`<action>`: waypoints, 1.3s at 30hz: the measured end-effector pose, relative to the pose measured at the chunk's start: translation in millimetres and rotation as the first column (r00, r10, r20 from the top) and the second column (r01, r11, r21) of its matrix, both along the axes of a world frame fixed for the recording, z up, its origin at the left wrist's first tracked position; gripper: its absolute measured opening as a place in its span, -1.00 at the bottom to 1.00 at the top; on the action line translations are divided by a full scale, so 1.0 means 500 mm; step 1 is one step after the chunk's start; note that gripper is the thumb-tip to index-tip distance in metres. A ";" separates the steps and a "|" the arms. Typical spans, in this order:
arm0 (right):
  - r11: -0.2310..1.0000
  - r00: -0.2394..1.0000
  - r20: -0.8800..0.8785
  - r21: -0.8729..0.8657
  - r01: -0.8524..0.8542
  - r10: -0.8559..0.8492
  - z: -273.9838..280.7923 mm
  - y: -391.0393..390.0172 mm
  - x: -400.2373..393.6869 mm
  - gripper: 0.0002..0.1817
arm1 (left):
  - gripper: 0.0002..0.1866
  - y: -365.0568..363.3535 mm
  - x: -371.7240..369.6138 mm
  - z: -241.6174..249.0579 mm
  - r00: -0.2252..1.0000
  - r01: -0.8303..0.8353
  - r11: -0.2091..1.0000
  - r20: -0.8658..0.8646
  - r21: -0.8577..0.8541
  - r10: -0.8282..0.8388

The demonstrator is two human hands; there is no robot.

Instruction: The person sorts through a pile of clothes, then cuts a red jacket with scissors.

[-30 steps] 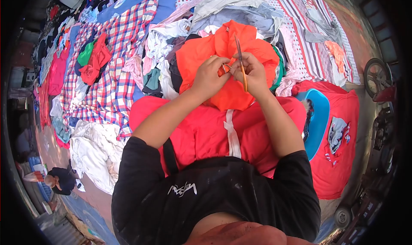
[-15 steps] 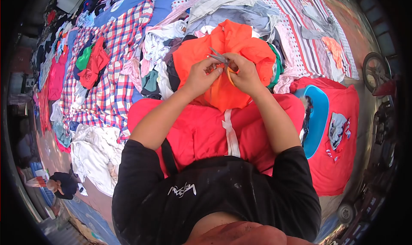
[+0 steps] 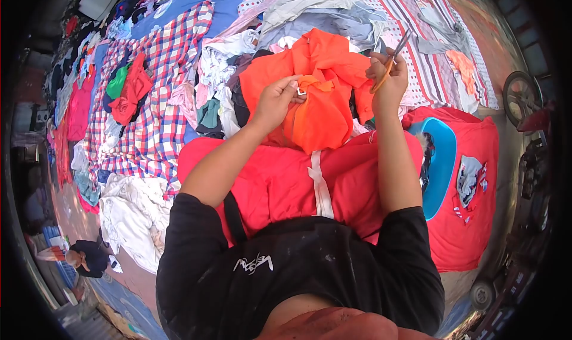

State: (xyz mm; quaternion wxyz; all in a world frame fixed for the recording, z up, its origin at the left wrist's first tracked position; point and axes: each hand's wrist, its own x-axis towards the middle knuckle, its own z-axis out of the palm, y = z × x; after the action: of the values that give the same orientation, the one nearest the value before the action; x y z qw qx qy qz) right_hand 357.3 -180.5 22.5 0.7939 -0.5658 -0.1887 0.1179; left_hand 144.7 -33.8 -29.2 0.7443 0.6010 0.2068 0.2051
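Note:
An orange garment point(image 3: 325, 96) lies bunched in front of me on a red cloth point(image 3: 280, 185) that covers my lap. My left hand point(image 3: 275, 99) pinches a small white tag on the orange garment near its middle. My right hand point(image 3: 387, 78) is raised at the garment's right edge and grips orange-handled scissors point(image 3: 394, 57), blades pointing up and away. The two hands are apart.
Piles of clothes surround me: a red-and-blue plaid shirt point(image 3: 161, 84) at left, grey and white garments point(image 3: 322, 15) beyond, a striped sheet point(image 3: 429, 48) at right. A blue basin point(image 3: 441, 161) sits on red fabric at right. Another person point(image 3: 83, 256) crouches at lower left. Wheels point(image 3: 521, 99) stand far right.
My right hand has pulled the scissors away from the tag and lifted them to the right. My left hand stays on the orange garment, holding the tag.

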 end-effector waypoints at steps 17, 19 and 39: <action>0.768 0.908 0.412 -0.604 0.212 0.074 -0.023 -0.017 0.022 -0.54 | -0.67 0.043 -0.016 -0.006 0.947 -0.218 0.976 -0.243 -0.011 0.209; 0.750 0.850 0.514 -0.606 0.266 0.114 -0.027 -0.019 0.003 -0.49 | -0.67 0.048 -0.016 -0.007 0.954 -0.179 0.983 -0.251 -0.030 0.166; 0.460 0.487 -0.591 -0.210 -0.863 0.644 -0.097 0.029 -0.213 -0.52 | -0.80 0.117 -0.055 -0.016 0.878 -0.148 0.986 -0.468 -0.076 0.096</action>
State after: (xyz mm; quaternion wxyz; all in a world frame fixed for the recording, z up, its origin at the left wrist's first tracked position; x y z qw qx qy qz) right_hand 250.8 -166.1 -26.0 0.5024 -0.5526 -0.2096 0.6311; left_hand 117.2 24.7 -37.2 0.6908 0.5766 0.4267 0.0909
